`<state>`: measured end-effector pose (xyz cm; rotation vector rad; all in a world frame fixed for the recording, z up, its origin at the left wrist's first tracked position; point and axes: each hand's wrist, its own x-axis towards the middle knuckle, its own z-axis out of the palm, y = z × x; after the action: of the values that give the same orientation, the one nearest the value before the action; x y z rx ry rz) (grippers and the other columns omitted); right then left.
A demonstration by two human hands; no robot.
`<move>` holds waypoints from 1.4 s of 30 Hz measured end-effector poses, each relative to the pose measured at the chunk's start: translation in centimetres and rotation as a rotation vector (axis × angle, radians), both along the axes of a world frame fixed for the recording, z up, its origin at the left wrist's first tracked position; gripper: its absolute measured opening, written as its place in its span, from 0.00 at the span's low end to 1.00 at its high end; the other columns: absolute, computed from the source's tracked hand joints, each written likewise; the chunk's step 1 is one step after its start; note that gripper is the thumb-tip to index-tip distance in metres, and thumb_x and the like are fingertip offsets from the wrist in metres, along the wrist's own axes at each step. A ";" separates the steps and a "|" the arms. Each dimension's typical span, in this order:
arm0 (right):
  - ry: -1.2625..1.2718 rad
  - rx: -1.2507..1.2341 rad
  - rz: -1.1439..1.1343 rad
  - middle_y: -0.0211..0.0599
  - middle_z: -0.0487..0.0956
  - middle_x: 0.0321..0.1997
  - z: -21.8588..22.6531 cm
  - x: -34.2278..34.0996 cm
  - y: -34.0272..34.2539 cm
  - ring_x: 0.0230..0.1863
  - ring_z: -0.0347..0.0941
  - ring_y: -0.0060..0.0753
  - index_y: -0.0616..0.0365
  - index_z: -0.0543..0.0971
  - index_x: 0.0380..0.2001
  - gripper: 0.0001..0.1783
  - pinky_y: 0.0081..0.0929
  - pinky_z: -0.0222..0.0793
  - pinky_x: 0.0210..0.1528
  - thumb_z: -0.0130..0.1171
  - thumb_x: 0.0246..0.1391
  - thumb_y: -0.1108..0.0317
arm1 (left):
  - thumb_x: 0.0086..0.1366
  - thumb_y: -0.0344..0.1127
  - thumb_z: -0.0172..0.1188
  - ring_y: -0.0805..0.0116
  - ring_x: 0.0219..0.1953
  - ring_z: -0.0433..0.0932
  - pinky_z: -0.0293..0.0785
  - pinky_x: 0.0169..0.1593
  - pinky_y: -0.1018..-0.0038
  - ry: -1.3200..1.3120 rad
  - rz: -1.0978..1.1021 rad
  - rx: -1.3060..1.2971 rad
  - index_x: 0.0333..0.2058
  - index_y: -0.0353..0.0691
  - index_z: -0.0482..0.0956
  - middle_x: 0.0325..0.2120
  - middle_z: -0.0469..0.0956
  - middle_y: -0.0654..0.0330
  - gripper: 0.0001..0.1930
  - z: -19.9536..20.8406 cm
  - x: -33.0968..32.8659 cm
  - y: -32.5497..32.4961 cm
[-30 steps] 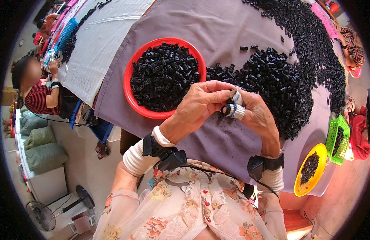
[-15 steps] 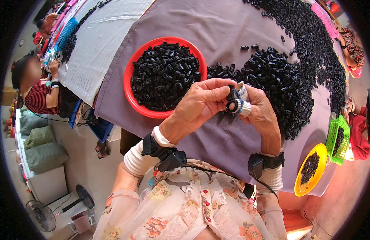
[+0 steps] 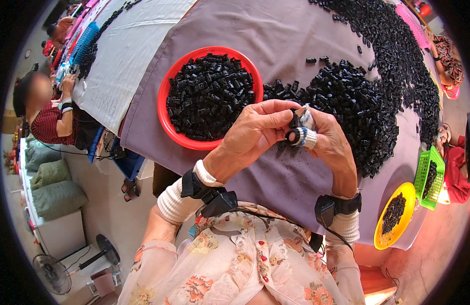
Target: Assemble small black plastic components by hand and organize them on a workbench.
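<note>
Grip: left hand (image 3: 245, 134) and right hand (image 3: 334, 142) meet fingertip to fingertip, pinched narrowly around a small black plastic part (image 3: 294, 120).
Held part: between both hands, at the left thumb's tip; neither hand nearer.
Long axis: apparently away from the body; fingers hide much of it.
Finger wraps (image 3: 307, 137): white and blue, right hand.
Pile of black parts (image 3: 346, 101): just beyond the right hand.
Red bowl (image 3: 162, 112): beyond the left hand, filled with similar parts.
Surface: mauve tablecloth (image 3: 265, 180).
Right edge: yellow plate (image 3: 394, 236), green basket (image 3: 422, 168).
Room: co-worker (image 3: 54, 124) in stripes, left.
</note>
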<state>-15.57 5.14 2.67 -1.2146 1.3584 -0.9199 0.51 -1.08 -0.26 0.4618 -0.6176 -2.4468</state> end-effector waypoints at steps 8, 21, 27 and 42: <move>0.027 -0.039 0.006 0.22 0.68 0.17 -0.6 0.1 0.0 0.20 0.59 0.13 0.59 0.72 0.25 0.16 0.19 0.57 0.21 0.64 0.42 0.59 | 0.60 0.28 0.52 0.70 0.36 0.76 0.74 0.41 0.75 -0.011 0.005 0.004 0.43 0.31 0.72 0.36 0.76 0.55 0.12 -0.3 0.1 0.1; 0.083 -0.049 0.031 0.25 0.70 0.20 -0.5 0.0 0.1 0.23 0.60 0.16 0.62 0.73 0.29 0.13 0.20 0.60 0.25 0.62 0.43 0.64 | 0.60 0.28 0.53 0.74 0.35 0.76 0.74 0.39 0.78 -0.209 0.083 -0.217 0.42 0.32 0.73 0.34 0.76 0.58 0.11 0.3 -0.4 0.6; -0.172 0.110 -0.065 0.20 0.67 0.16 -0.2 0.0 0.1 0.15 0.59 0.10 0.57 0.75 0.31 0.14 0.14 0.53 0.15 0.64 0.43 0.62 | 0.62 0.28 0.50 0.74 0.34 0.75 0.73 0.40 0.76 -0.020 0.042 -0.058 0.43 0.32 0.71 0.34 0.76 0.58 0.12 -0.2 -0.2 0.2; -0.119 -0.060 -0.121 0.18 0.71 0.24 -0.4 0.7 0.2 0.25 0.61 0.09 0.58 0.75 0.34 0.13 0.11 0.59 0.26 0.61 0.42 0.73 | 0.57 0.26 0.54 0.74 0.34 0.75 0.72 0.41 0.77 -0.104 0.063 -0.044 0.41 0.32 0.73 0.32 0.76 0.59 0.12 0.6 -0.1 0.4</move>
<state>-14.91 5.32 2.24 -1.1139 1.3287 -1.1078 0.39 -0.64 0.31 0.5851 -0.6877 -2.3567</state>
